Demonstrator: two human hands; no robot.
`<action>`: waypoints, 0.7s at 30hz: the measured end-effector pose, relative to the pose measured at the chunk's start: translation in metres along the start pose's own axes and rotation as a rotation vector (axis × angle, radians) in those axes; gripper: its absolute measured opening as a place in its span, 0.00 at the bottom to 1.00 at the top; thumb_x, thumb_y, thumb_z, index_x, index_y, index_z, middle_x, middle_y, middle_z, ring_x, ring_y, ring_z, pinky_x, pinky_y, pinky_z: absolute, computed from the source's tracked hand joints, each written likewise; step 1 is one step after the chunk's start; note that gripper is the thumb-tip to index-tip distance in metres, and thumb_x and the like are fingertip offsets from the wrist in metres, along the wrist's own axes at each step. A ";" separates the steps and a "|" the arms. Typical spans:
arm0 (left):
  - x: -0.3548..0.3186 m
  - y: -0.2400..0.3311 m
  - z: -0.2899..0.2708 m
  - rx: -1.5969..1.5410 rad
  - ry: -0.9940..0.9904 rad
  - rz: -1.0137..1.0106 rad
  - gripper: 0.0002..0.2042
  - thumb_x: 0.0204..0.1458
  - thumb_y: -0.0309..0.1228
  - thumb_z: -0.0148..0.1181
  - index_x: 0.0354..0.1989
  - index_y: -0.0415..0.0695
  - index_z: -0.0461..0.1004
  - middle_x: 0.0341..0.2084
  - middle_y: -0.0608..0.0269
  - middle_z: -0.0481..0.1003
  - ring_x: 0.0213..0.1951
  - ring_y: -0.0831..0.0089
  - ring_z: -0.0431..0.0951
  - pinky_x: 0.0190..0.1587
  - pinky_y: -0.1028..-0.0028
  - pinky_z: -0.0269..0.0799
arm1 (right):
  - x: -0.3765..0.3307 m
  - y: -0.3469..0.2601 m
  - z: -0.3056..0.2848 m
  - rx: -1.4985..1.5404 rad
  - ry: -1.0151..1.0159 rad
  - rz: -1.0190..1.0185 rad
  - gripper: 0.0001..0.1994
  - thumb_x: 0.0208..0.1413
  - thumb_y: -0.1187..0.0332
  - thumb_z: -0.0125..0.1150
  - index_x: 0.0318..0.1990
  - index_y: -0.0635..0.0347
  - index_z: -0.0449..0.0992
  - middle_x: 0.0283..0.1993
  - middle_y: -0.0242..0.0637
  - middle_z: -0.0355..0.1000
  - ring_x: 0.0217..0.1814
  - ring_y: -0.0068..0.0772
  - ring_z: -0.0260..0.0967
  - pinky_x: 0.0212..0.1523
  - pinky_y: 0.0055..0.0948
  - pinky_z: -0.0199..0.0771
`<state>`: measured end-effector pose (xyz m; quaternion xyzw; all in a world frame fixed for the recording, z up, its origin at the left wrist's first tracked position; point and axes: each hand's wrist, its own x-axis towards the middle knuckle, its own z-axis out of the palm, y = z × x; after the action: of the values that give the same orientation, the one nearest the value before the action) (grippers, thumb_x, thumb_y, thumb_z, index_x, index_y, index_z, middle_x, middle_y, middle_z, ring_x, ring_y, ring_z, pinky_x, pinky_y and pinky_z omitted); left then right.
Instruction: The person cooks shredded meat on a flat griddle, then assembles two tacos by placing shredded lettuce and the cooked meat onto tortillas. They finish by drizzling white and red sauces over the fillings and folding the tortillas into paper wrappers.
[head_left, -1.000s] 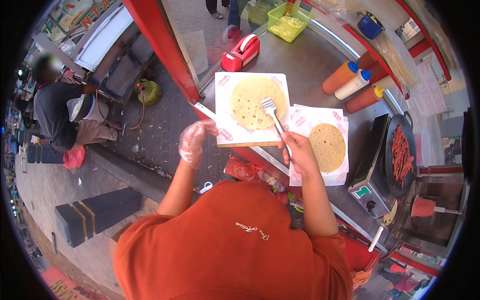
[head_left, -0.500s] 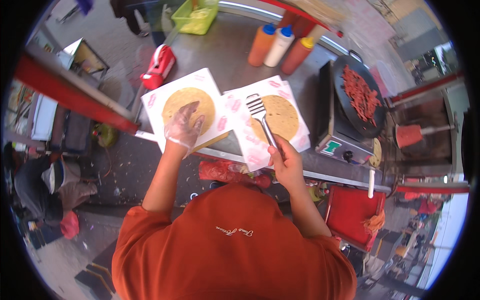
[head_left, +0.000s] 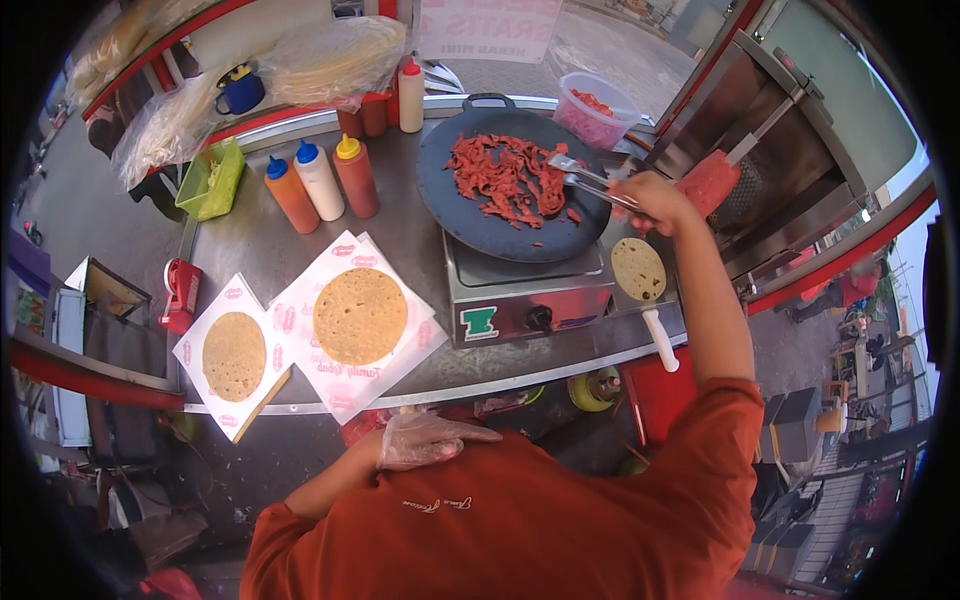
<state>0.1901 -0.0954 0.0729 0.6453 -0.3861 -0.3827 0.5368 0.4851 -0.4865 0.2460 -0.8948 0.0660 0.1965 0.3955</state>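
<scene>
My right hand [head_left: 648,200] is closed on metal tongs [head_left: 592,184] at the right side of a dark round griddle pan [head_left: 440,205]. The tongs' tips reach the strips of reddish meat [head_left: 495,172] spread on the pan. My left hand [head_left: 425,442], in a clear plastic glove, rests near my chest with fingers stretched out and nothing in it. Left of the stove, two round flatbreads lie flat on printed paper sheets: a larger-looking flatbread [head_left: 360,317] and a flatbread [head_left: 234,357] farther left.
The pan sits on a steel gas stove [head_left: 530,312]. Three squeeze bottles [head_left: 318,182] and a green basket [head_left: 212,180] stand at the back left. Behind the pan is a tub of red pieces [head_left: 597,108]. A white-handled tool [head_left: 660,340] juts over the counter's front edge.
My view has swung right. My right hand has carried the tongs from above the right flatbread to the meat pan. My left hand has lifted off the left flatbread and drawn back to my chest.
</scene>
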 end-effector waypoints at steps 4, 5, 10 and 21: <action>0.058 0.011 0.003 0.102 0.095 0.058 0.34 0.72 0.60 0.36 0.77 0.52 0.64 0.76 0.59 0.65 0.75 0.53 0.64 0.75 0.60 0.59 | 0.029 -0.009 0.005 -0.531 0.218 -0.495 0.14 0.65 0.59 0.66 0.45 0.63 0.83 0.30 0.37 0.80 0.24 0.36 0.74 0.28 0.36 0.74; 0.065 0.013 0.007 0.091 0.153 0.040 0.35 0.72 0.61 0.36 0.77 0.51 0.64 0.75 0.58 0.66 0.73 0.53 0.68 0.73 0.60 0.62 | 0.022 -0.011 0.003 -0.685 0.386 -0.606 0.14 0.64 0.60 0.68 0.48 0.62 0.83 0.34 0.39 0.81 0.29 0.40 0.78 0.33 0.38 0.77; 0.065 0.013 0.028 -0.106 0.379 -0.059 0.36 0.71 0.61 0.40 0.76 0.48 0.65 0.72 0.60 0.71 0.70 0.57 0.73 0.71 0.61 0.65 | -0.030 -0.008 -0.016 -1.083 0.433 -0.913 0.19 0.54 0.66 0.74 0.54 0.55 0.82 0.48 0.39 0.79 0.47 0.48 0.80 0.45 0.47 0.79; -0.029 0.020 -0.025 -0.119 0.975 -0.095 0.38 0.62 0.63 0.60 0.60 0.34 0.78 0.52 0.51 0.84 0.60 0.60 0.81 0.66 0.62 0.71 | 0.031 -0.010 0.021 -0.798 0.405 -0.811 0.13 0.63 0.65 0.66 0.52 0.58 0.81 0.43 0.50 0.80 0.46 0.59 0.80 0.46 0.53 0.79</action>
<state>0.1990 -0.0620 0.0982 0.7345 -0.0376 -0.0817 0.6727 0.5098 -0.4636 0.2276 -0.9476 -0.2852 -0.1345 0.0521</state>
